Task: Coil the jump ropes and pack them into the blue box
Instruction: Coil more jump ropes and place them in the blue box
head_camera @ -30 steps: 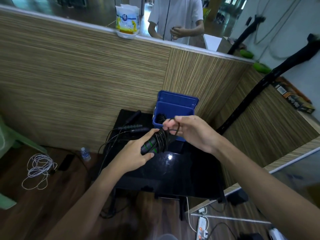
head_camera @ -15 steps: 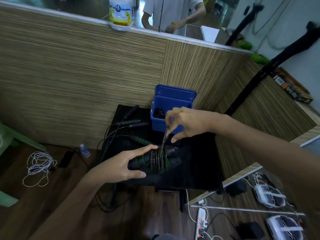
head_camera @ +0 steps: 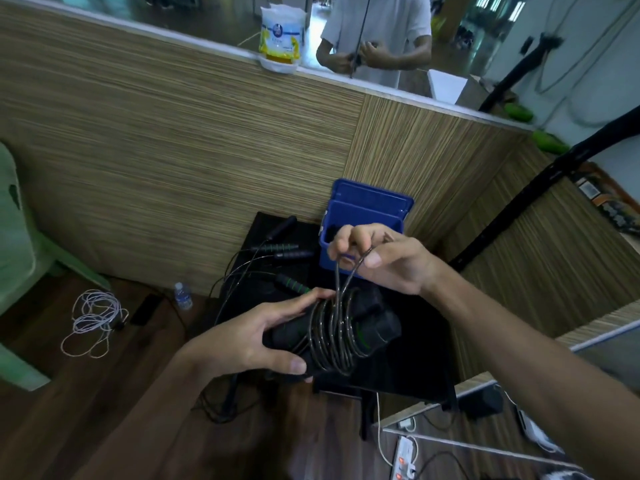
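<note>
My left hand point(head_camera: 252, 336) grips the two black handles with green rings of a jump rope point(head_camera: 367, 327), held side by side above the black table point(head_camera: 408, 372). Its dark cord is wound several times round the handles. My right hand point(head_camera: 384, 263) pinches a loop of that cord and holds it up above the bundle. The blue box point(head_camera: 367, 209) stands open at the back of the table, lid up, with something dark inside. Loose jump ropes point(head_camera: 284, 252) with black and green handles lie on the table's left part.
A wood-grain partition rises behind the table, with a white-and-yellow tub point(head_camera: 281, 38) on its ledge and a person in a white shirt point(head_camera: 379, 32) beyond. On the floor at left lie a white cable point(head_camera: 93, 318), a small bottle point(head_camera: 182, 295) and a green chair point(head_camera: 17, 258).
My right hand has lifted the cord loop higher above the handles, and my left hand has brought the bundle up closer to me. The camera view has shifted a little.
</note>
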